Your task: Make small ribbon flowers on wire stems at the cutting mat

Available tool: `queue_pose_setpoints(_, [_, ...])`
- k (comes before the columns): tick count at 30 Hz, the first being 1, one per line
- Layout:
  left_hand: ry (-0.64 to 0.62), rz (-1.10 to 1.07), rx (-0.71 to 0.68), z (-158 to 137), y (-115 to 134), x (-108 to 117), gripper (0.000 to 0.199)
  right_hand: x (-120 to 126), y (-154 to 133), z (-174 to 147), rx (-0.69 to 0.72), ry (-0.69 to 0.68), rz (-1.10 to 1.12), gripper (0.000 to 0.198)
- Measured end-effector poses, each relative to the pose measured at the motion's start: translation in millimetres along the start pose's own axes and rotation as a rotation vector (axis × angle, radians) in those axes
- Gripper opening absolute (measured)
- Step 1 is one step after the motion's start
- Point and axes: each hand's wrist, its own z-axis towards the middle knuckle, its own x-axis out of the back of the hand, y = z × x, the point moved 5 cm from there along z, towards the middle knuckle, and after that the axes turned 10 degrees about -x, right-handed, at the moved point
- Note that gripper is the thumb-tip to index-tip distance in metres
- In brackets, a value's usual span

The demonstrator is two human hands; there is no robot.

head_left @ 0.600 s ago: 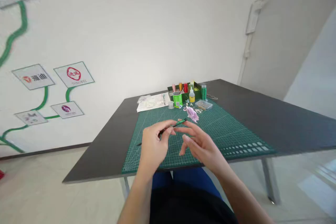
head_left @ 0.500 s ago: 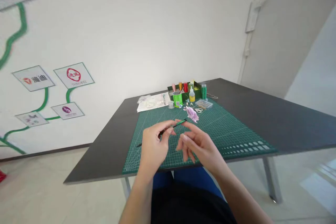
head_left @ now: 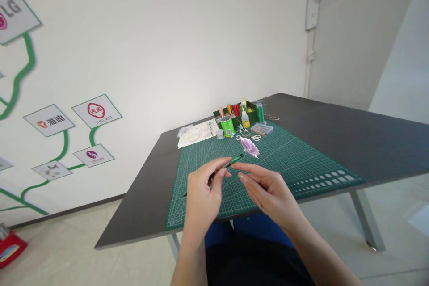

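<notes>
Between the thumb and fingers of my left hand is a thin dark stick with a bright green end. It slants up to the right, and its dark lower end shows behind the hand. My right hand is just to the right, index finger stretched toward the stick and thumb apart below it. Its other fingers are curled and partly hidden. I cannot tell whether the index fingertip touches the stick or a fine thread. Beyond the green end, a pale purple flower lies on the green cutting mat.
White-handled scissors, a clear plastic box, a green can and a glue bottle stand behind the flower. A dark green box holds thread spools. White papers lie at the back left of the black table.
The view has turned slightly. My right hand's lower fingers have drawn in and its thumb has moved nearer the index finger. My left hand still holds the stick.
</notes>
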Motion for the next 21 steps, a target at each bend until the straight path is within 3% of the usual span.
queue_pose_setpoints(8, [-0.025,0.061,-0.251,-4.7,23.6,-0.5,0.036,1.0,-10.1,-13.0,-0.019,-0.014,0.077,0.05])
queue_pose_setpoints(16, [-0.046,0.275,-0.4,-9.7,35.8,0.9,0.046,0.3,-14.4,-21.2,-0.022,0.005,0.085,0.047])
queue_pose_setpoints(21, [-0.012,0.37,-0.474,-10.8,42.5,1.6,0.042,-0.2,-14.7,-24.5,-0.031,0.012,0.108,0.047])
